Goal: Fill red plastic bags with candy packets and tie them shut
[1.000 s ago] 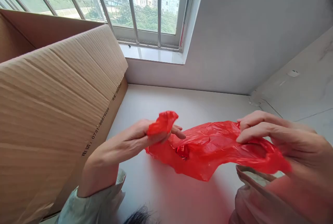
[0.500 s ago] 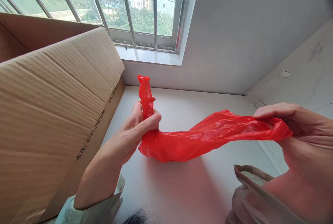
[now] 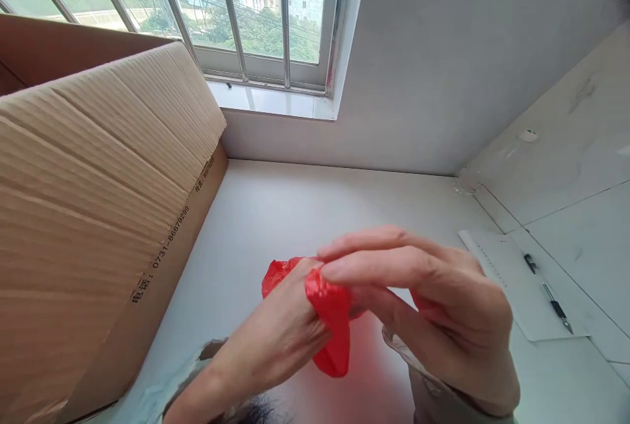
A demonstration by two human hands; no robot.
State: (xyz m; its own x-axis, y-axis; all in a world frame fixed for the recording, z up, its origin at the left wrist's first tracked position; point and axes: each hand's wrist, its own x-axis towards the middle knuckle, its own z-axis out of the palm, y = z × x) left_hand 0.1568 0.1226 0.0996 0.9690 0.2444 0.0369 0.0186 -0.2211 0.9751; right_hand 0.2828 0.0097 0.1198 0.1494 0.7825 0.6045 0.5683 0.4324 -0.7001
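A thin red plastic bag [image 3: 335, 329] is bunched up between my two hands, low over the white tabletop. My left hand [image 3: 288, 332] comes in from the lower left, closed around the bag. Part of the red film laps over its back, and its fingers are mostly hidden. From the right, my right hand [image 3: 438, 306] meets it, fingertips and thumb pinching the bag near the left knuckles. A bit of red also shows inside the right palm.
On the left stands a large cardboard box [image 3: 123, 168], flap folded outward. A sheet of paper [image 3: 506, 283] lies at the right with a pen [image 3: 558, 309] and a pen cap [image 3: 530, 262] on it. Behind the white table [image 3: 295, 207] are a wall and a barred window [image 3: 260, 17].
My right hand has moved left to meet my left hand, which has come lower. The bag, stretched out between them before, is now gathered and folded over the left hand. The paper and pen are uncovered.
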